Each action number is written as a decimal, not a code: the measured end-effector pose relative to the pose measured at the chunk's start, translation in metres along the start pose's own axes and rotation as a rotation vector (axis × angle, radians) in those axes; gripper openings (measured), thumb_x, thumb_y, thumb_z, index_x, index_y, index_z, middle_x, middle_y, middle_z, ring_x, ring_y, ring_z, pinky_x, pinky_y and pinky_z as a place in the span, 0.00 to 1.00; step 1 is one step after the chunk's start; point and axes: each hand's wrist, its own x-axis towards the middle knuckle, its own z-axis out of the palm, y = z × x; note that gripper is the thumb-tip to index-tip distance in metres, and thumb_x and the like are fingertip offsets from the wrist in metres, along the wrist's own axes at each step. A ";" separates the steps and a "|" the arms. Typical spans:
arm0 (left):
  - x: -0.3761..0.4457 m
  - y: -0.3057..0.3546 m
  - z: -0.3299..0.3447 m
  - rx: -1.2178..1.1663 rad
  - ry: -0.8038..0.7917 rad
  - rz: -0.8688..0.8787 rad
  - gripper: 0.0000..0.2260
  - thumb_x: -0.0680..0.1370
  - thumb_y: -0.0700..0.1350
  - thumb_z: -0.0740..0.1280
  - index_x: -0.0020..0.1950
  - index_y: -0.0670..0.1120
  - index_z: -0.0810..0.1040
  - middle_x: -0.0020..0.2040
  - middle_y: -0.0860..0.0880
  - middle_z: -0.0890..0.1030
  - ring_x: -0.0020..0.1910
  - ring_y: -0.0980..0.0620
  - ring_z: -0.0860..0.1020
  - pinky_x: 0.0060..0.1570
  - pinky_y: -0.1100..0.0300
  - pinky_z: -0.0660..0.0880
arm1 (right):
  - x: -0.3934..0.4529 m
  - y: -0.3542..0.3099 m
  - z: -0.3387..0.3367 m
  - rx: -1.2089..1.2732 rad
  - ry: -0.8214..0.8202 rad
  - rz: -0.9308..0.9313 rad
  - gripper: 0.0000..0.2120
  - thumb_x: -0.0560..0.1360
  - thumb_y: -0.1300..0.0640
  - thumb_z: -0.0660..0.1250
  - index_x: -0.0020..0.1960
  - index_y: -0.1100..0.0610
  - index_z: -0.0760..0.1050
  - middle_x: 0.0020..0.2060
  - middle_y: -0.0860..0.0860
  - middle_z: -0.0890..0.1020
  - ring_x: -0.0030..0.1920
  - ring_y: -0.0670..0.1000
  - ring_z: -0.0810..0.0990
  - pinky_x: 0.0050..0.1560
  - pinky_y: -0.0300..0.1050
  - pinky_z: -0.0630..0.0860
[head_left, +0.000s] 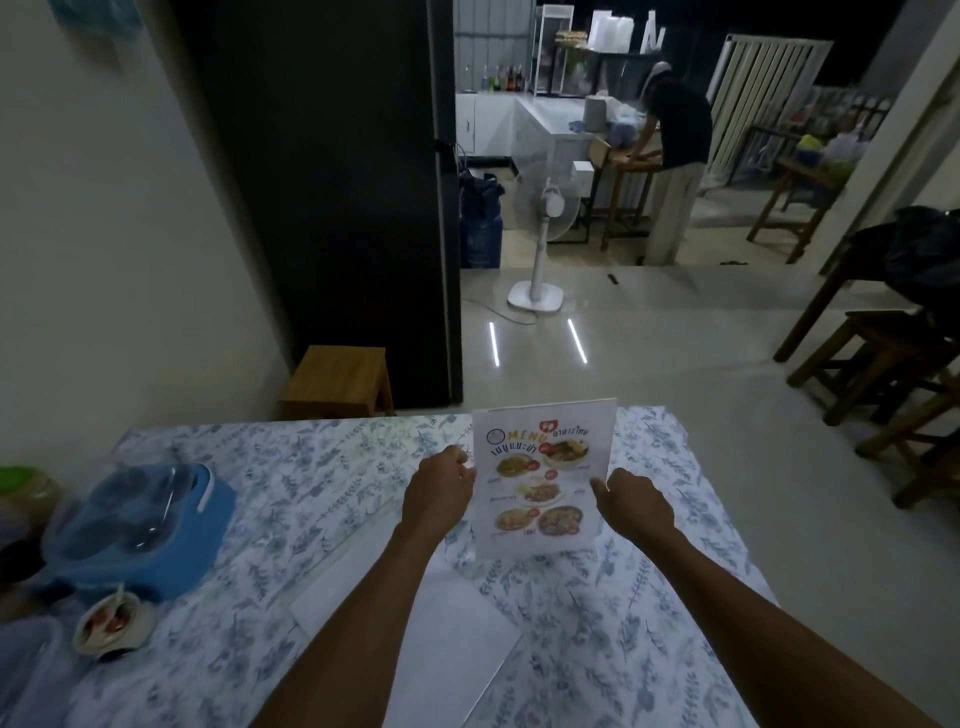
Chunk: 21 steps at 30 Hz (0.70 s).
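A printed menu card (543, 480) with food pictures stands upright near the far edge of the table (675, 597), which wears a blue floral cloth. My left hand (441, 491) pinches the card's left edge. On the other side my right hand (631, 501) grips the right edge, thumb on the front face. A white sheet or clear holder (452, 644) lies flat on the cloth just under my left forearm.
A blue lidded container (150, 530) and a small cup with a spoon (111, 626) sit at the table's left. Beyond are a wooden stool (337, 382), a standing fan (543, 244), dark wooden stools (883, 364) at right, and a person (675, 156) bent over a far table.
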 end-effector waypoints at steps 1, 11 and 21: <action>-0.004 -0.004 -0.003 0.006 0.000 0.003 0.15 0.79 0.52 0.66 0.63 0.48 0.77 0.57 0.46 0.83 0.52 0.47 0.81 0.52 0.50 0.80 | -0.004 -0.002 0.004 0.003 0.000 -0.002 0.21 0.80 0.38 0.53 0.51 0.55 0.72 0.42 0.51 0.81 0.38 0.50 0.79 0.34 0.43 0.75; -0.100 -0.083 -0.030 -0.005 -0.059 -0.087 0.13 0.79 0.53 0.66 0.59 0.48 0.79 0.54 0.48 0.84 0.49 0.47 0.82 0.49 0.52 0.80 | -0.089 -0.068 0.055 -0.013 -0.168 -0.127 0.21 0.79 0.41 0.53 0.56 0.56 0.75 0.51 0.56 0.81 0.50 0.58 0.81 0.48 0.50 0.77; -0.183 -0.189 -0.021 -0.039 -0.220 -0.355 0.16 0.76 0.53 0.70 0.60 0.45 0.78 0.57 0.45 0.83 0.54 0.47 0.81 0.56 0.52 0.79 | -0.155 -0.089 0.154 -0.002 -0.450 -0.154 0.38 0.77 0.38 0.63 0.79 0.50 0.51 0.77 0.64 0.58 0.75 0.69 0.59 0.72 0.64 0.61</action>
